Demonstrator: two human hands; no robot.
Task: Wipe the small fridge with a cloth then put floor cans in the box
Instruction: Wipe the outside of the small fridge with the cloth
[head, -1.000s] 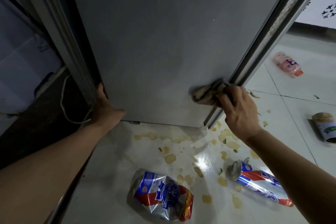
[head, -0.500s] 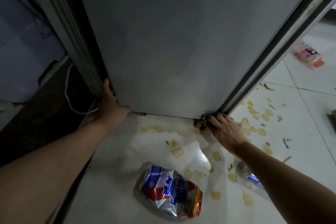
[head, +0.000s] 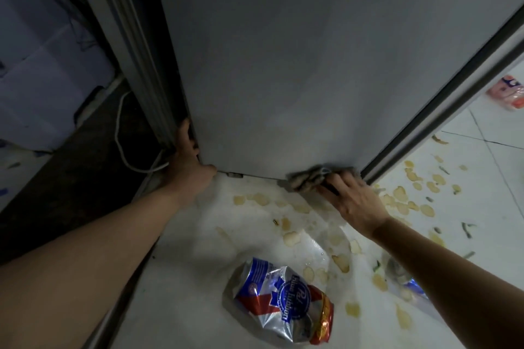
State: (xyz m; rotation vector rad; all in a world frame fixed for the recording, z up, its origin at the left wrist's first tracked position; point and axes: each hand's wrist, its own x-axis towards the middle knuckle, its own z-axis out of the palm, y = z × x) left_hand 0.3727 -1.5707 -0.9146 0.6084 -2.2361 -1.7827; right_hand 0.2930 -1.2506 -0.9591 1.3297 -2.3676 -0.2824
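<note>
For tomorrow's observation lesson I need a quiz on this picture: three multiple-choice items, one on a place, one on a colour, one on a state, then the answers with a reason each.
1. Where is the cloth?
A. at the fridge's bottom edge
B. on top of the fridge
C. on the crushed can

2. What colours does the crushed can show?
A. green and black
B. blue, red and silver
C. plain yellow

3. What is the left hand doing?
A. lifting a can
B. hanging idle
C. gripping the fridge corner

Answers: 1 A, the right hand presses it there; 2 B, its label shows these; 3 C, its fingers wrap the lower corner.
</note>
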